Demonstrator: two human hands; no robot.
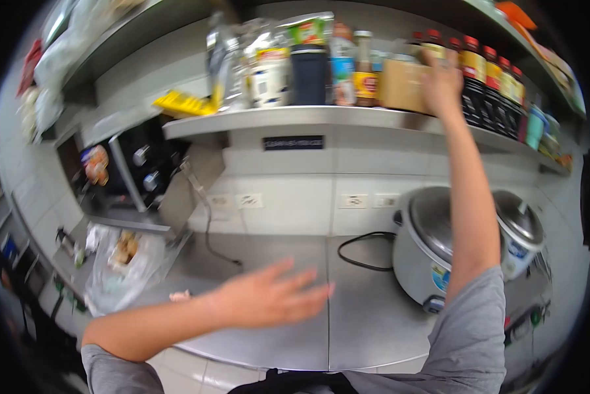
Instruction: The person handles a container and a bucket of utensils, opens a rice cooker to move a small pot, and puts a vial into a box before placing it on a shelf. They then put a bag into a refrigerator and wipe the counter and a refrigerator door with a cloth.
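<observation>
My right hand (pixel 443 82) is raised to the metal shelf (pixel 275 117), between a brown cardboard box (pixel 403 85) and a row of dark bottles with red caps (pixel 473 72). Its fingers are blurred over the bottles at the left of that row, and whether they grip one cannot be made out. Lower down, my left hand (pixel 272 295) hangs over the steel counter (pixel 367 335) with its fingers spread and nothing in it.
Two rice cookers (pixel 410 262) (pixel 518 230) stand at the right of the counter, with a black cord beside them. A plastic bag (pixel 127 269) lies at the left, below a black oven (pixel 127 171). Jars, packets and a yellow packet (pixel 183 104) line the shelf.
</observation>
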